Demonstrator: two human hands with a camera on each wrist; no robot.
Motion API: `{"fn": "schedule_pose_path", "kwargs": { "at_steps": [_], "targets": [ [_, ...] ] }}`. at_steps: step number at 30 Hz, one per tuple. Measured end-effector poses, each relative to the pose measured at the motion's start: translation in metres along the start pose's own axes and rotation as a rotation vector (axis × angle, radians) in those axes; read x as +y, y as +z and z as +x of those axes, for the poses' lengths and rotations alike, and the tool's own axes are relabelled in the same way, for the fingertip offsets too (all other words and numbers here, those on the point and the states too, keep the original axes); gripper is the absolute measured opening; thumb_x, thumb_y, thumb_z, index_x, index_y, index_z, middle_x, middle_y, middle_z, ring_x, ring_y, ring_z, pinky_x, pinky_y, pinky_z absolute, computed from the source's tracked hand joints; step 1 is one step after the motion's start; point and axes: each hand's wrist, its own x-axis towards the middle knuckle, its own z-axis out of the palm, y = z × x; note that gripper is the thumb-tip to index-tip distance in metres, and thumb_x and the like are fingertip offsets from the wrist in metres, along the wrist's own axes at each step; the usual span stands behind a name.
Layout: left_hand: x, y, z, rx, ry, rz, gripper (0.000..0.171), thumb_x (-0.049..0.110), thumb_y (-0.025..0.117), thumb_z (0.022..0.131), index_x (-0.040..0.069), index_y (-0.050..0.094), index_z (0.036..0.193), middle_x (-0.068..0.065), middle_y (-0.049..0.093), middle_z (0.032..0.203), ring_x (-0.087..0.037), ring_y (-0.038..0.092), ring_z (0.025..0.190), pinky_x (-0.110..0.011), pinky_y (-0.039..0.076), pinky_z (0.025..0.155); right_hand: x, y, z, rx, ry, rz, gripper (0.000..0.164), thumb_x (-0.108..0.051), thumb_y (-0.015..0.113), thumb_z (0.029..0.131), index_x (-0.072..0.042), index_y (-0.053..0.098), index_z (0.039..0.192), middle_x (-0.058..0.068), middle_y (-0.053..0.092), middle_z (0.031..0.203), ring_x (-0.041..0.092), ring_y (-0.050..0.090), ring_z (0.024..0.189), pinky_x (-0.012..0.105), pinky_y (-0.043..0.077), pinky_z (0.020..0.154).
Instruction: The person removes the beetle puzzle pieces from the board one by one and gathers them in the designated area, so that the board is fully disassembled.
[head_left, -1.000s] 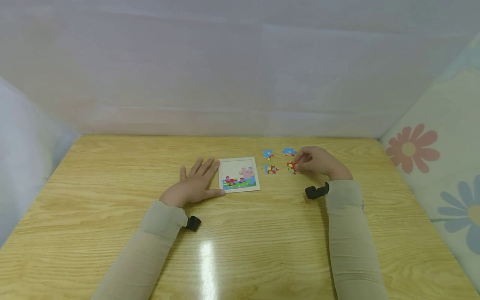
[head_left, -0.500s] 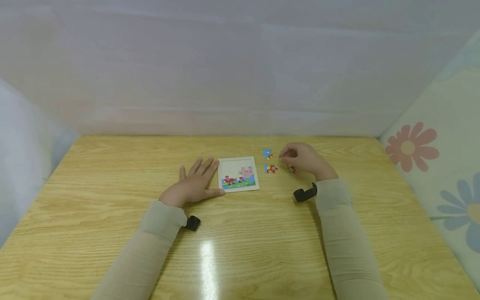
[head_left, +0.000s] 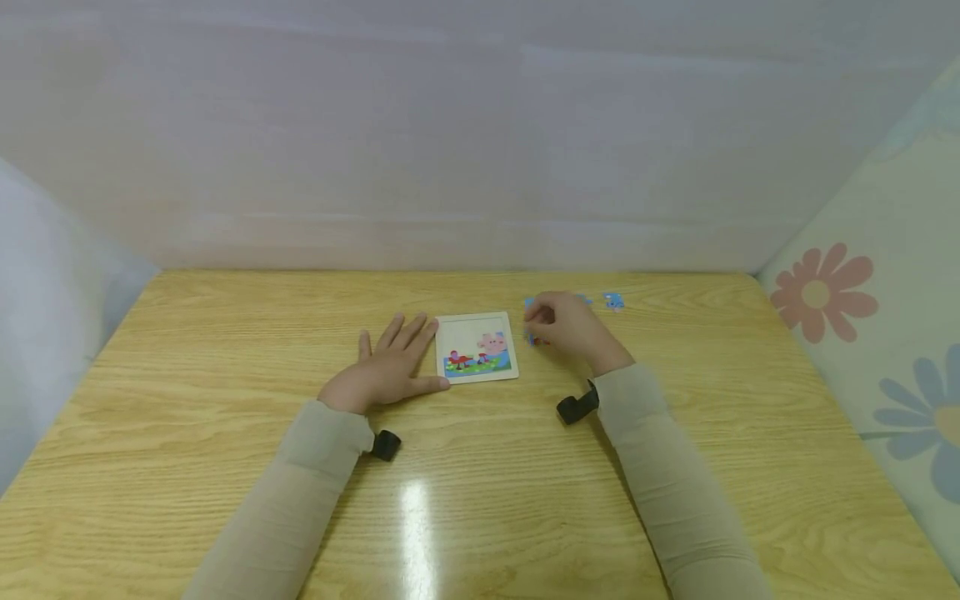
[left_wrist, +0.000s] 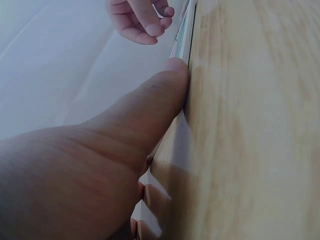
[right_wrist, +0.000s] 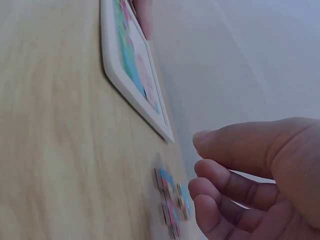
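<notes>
In the head view a square puzzle board (head_left: 463, 335) with a pale frame lies on the table. Its lower part carries pieces with a pink pig, red shapes and green grass; the upper left is bare. My left hand (head_left: 386, 375) lies with fingers spread along the board's left side, its thumb (left_wrist: 172, 70) touching the lower corner. To the right of the board, my right hand (head_left: 566, 327) hovers over loose puzzle pieces (right_wrist: 167, 187), thumb and bent fingers apart. Nothing shows between them in the right wrist view. The hand partly hides the pieces beneath.
A blue puzzle piece (head_left: 613, 302) lies behind and right of the right hand. The wood-grain table (head_left: 480, 467) ends at a pale cloth backdrop (head_left: 480, 167). A flower-patterned cloth (head_left: 892, 333) hangs at the right. Each wrist wears a black camera (head_left: 576, 408).
My right hand has moved left across the loose pieces toward the board, uncovering the blue piece at the far right and covering those nearer the board. The left hand and board stay put.
</notes>
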Motion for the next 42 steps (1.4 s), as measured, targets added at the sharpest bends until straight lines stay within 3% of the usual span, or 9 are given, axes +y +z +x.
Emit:
{"fn": "schedule_pose_path", "kwargs": {
  "at_steps": [8,13,20,30,42],
  "targets": [
    [0.001,-0.001,-0.001,-0.002,-0.004,0.002,0.103,0.065,0.059,0.094,0.018,0.002,0.165,-0.007,-0.005,0.171,-0.037,-0.016,0.154,-0.075,-0.014,0.109,-0.014,0.015,-0.002,0.011,-0.014,-0.045,0.014,-0.010,0.066,0.096,-0.007,0.071,0.108,0.006,0.067,0.102,0.022,0.060,0.095,0.037,0.051,0.087],
    [0.001,-0.001,-0.001,-0.001,-0.004,0.000,0.103,0.066,0.058,0.094,0.018,0.002,0.165,-0.007,-0.006,0.171,-0.037,-0.017,0.154,-0.075,-0.015,0.109,-0.022,0.021,-0.006,-0.027,0.009,0.007,0.019,-0.012,0.065,0.097,-0.008,0.071,0.115,0.004,0.065,0.104,0.021,0.058,0.096,0.037,0.050,0.087],
    [0.001,-0.001,-0.001,0.002,-0.006,0.008,0.102,0.066,0.058,0.094,0.018,0.002,0.165,-0.007,-0.006,0.171,-0.037,-0.016,0.154,-0.075,-0.014,0.109,-0.023,0.028,-0.002,-0.042,-0.046,-0.043,0.020,-0.007,0.066,0.097,-0.004,0.072,0.116,0.005,0.066,0.098,0.020,0.058,0.090,0.034,0.050,0.082],
    [0.003,-0.002,-0.003,0.000,-0.009,0.006,0.102,0.066,0.057,0.094,0.018,0.002,0.165,-0.008,-0.006,0.171,-0.037,-0.016,0.154,-0.075,-0.014,0.109,-0.024,0.031,0.000,-0.058,-0.064,-0.084,0.022,-0.005,0.067,0.095,0.000,0.072,0.116,0.005,0.065,0.093,0.019,0.056,0.086,0.031,0.048,0.079],
    [0.000,0.000,-0.001,-0.001,-0.006,0.000,0.103,0.068,0.057,0.093,0.020,0.001,0.165,-0.007,-0.007,0.171,-0.036,-0.017,0.153,-0.075,-0.015,0.109,-0.028,0.031,-0.001,-0.070,-0.020,-0.092,0.016,-0.009,0.072,0.094,-0.003,0.071,0.109,0.004,0.064,0.092,0.019,0.057,0.088,0.033,0.049,0.081]
  ]
}}
